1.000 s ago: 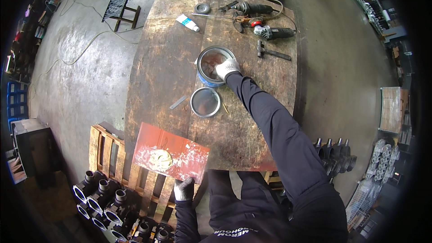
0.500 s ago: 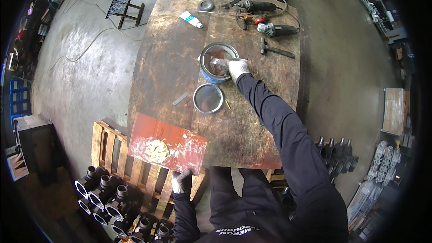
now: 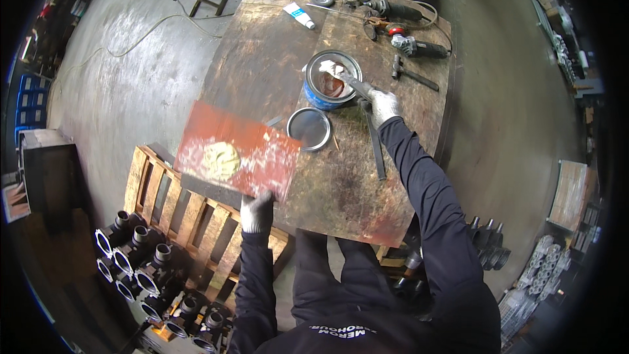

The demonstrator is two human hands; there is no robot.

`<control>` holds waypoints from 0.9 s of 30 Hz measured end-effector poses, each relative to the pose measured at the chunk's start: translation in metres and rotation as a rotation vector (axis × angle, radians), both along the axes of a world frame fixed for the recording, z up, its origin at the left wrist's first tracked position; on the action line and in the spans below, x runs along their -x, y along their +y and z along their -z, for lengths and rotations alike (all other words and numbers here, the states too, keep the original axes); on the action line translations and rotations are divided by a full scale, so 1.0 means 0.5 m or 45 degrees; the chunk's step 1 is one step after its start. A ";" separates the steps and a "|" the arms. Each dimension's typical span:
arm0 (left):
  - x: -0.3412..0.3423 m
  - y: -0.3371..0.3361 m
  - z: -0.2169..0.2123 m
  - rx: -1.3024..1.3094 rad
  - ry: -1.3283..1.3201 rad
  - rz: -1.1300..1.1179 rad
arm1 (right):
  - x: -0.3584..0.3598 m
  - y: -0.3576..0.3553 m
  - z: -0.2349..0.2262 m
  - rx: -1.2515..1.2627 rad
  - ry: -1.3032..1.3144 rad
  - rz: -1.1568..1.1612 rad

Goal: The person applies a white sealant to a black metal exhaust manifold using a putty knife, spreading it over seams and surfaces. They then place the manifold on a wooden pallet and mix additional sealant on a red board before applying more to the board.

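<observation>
My gloved right hand is closed around a putty knife with a lump of whitish paste on its tip. The blade reaches over the open mouth of a round blue can, which has reddish-brown and pale paste inside. My gloved left hand grips the near edge of a red board, fingers largely hidden beneath it. On the board sits a cream-coloured mound of putty among pale smears. Nearer than the can lies its round lid; a thin flat blade shows beside the board's far edge.
Worn wooden tabletop in front of me. Toward the far right lie a hammer, an angle grinder and another corded power tool. A white-and-blue tube lies farther left. A dark flat bar rests below my right hand. Wooden pallet at left.
My right hand has drawn back from inside the can, lifting the putty knife with whitish paste on it. My left hand and the board have shifted up and slightly left in view, as the view itself moved.
</observation>
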State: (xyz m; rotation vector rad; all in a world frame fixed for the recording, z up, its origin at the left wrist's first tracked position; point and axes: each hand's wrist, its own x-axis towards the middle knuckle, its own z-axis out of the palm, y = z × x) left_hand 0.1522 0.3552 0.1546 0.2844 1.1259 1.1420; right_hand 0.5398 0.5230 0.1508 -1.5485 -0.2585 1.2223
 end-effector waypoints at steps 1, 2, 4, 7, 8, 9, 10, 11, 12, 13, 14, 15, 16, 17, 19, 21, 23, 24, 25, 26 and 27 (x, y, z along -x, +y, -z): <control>-0.013 0.026 -0.003 -0.055 -0.093 -0.016 | -0.007 -0.007 -0.005 -0.002 -0.017 -0.007; -0.025 0.056 -0.001 -0.074 -0.054 -0.002 | -0.014 -0.011 -0.013 0.011 -0.022 -0.013; -0.052 0.107 0.010 -0.177 0.018 -0.035 | -0.023 -0.018 -0.036 0.001 -0.009 -0.024; -0.077 0.182 0.026 -0.671 0.788 0.215 | -0.028 -0.027 -0.085 -0.052 0.008 -0.063; -0.088 0.210 0.031 -0.676 0.723 0.214 | -0.030 -0.030 -0.103 -0.056 0.015 -0.071; -0.099 0.234 0.034 -0.730 0.733 0.194 | -0.029 -0.032 -0.120 -0.102 0.053 -0.095; -0.113 0.254 0.034 -0.726 0.665 0.164 | -0.030 -0.033 -0.137 -0.103 0.033 -0.101; -0.129 0.275 0.032 -0.692 0.529 0.100 | -0.031 -0.032 -0.153 -0.099 0.029 -0.087; -0.142 0.290 0.027 -0.637 0.470 0.091 | -0.034 -0.031 -0.170 -0.114 0.046 -0.077; -0.151 0.307 0.021 -0.615 0.430 0.088 | -0.037 -0.029 -0.184 -0.128 0.063 -0.066; -0.161 0.323 0.011 -0.593 0.389 0.084 | -0.039 -0.027 -0.199 -0.157 0.051 -0.064; -0.171 0.334 0.001 -0.493 0.375 0.052 | -0.041 -0.027 -0.213 -0.136 0.020 -0.086; -0.181 0.343 -0.008 -0.432 0.388 0.022 | -0.047 -0.027 -0.229 -0.114 -0.012 -0.108; -0.187 0.348 -0.019 -0.384 0.334 0.029 | -0.051 -0.029 -0.247 -0.105 -0.032 -0.129; -0.205 0.358 -0.032 -0.395 0.263 0.034 | -0.060 -0.027 -0.278 -0.126 -0.050 -0.178; -0.227 0.368 -0.038 -0.357 0.219 0.023 | -0.058 -0.027 -0.308 -0.195 -0.005 -0.146; -0.247 0.375 -0.036 -0.346 0.213 0.007 | -0.062 -0.029 -0.346 -0.238 -0.001 -0.188; -0.254 0.376 -0.033 -0.359 0.170 0.016 | -0.062 -0.033 -0.366 -0.301 0.031 -0.203; -0.261 0.377 -0.031 -0.356 0.147 0.039 | -0.060 -0.037 -0.385 -0.321 0.048 -0.161; -0.267 0.380 -0.028 -0.354 0.124 0.064 | -0.055 -0.035 -0.399 -0.318 0.023 -0.156; -0.270 0.379 -0.027 -0.330 0.110 0.095 | -0.048 -0.037 -0.413 -0.344 0.027 -0.197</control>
